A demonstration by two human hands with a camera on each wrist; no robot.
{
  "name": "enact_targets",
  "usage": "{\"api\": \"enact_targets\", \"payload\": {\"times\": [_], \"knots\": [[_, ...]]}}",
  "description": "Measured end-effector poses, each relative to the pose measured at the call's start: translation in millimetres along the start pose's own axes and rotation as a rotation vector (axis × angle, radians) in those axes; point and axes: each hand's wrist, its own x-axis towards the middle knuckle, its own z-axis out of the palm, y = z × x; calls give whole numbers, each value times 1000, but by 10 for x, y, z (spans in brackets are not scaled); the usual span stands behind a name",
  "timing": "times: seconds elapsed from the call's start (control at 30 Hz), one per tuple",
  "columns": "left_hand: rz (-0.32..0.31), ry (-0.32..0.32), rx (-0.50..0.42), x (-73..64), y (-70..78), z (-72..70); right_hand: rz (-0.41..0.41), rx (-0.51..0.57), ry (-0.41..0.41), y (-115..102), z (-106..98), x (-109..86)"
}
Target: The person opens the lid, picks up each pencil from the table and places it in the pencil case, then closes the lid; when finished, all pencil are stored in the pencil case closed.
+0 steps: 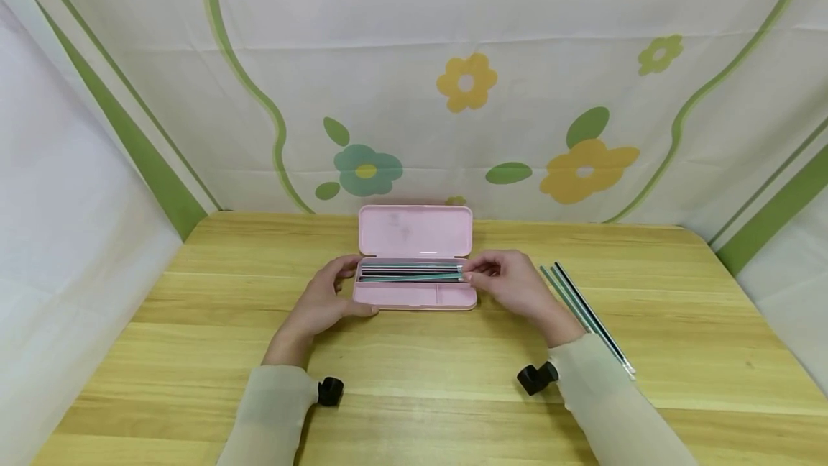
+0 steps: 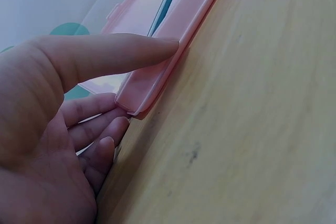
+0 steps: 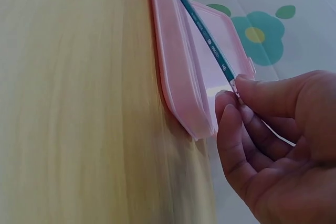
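Remotely, I see the right hand [image 1: 511, 280] pinching a green HB pencil [image 3: 211, 43] over other pencils [image 1: 407, 270] in the open pink pencil case [image 1: 397, 296]; the left hand [image 1: 321, 302], thumb and fingers apart, touches its left end.

Yellowish wood-grain tabletop [image 1: 414, 362], on it a pink rectangular hinged pencil case [image 1: 396, 296] near the back edge, lid raised toward the rear, slim dark and green pencils [image 1: 589, 310] lying slantwise together on the right, apart from the case
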Motion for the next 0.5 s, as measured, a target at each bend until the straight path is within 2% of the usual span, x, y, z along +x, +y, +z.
{"api": "enact_targets", "payload": {"times": [0.5], "knots": [[1, 4, -6, 5, -13, -2, -14, -29, 31, -15, 99, 109]]}}
